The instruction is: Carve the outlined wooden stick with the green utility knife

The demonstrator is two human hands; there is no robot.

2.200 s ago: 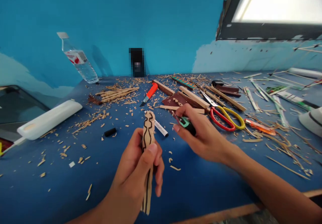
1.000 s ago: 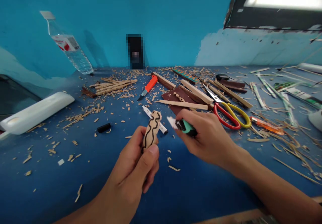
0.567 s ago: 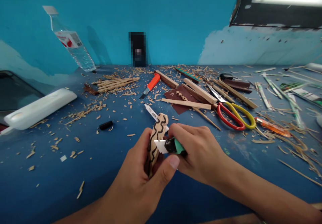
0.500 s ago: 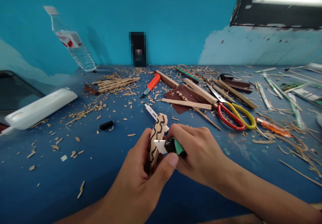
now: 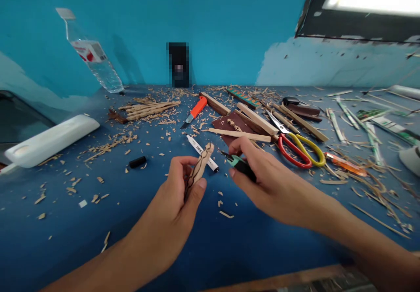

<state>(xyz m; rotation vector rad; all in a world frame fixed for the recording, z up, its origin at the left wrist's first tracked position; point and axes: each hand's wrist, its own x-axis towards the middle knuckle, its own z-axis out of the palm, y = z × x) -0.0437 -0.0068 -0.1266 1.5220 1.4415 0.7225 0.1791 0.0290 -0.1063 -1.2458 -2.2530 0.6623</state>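
My left hand (image 5: 173, 209) is closed round a flat wooden piece (image 5: 199, 167) with a wavy black line drawn on it; the piece points away from me and up. My right hand (image 5: 262, 178) grips a small green-and-black utility knife (image 5: 239, 163), its blade tip pointing left toward the wood, a short gap from it. Both hands hover over the blue table (image 5: 65, 230). A white marker pen (image 5: 201, 151) lies on the table just behind the wooden piece, and its black cap (image 5: 137, 162) lies further left.
Red-and-yellow scissors (image 5: 295, 149), an orange-handled knife (image 5: 194, 110), wooden strips (image 5: 256, 119), brown sandpaper (image 5: 236, 123) and many shavings crowd the table's far half. A water bottle (image 5: 93, 55) leans at back left. A white case (image 5: 49, 139) lies at left.
The knife blade was against the wooden piece half a second ago; now my right hand has drawn the knife away to the right and the wood has tilted further from me.
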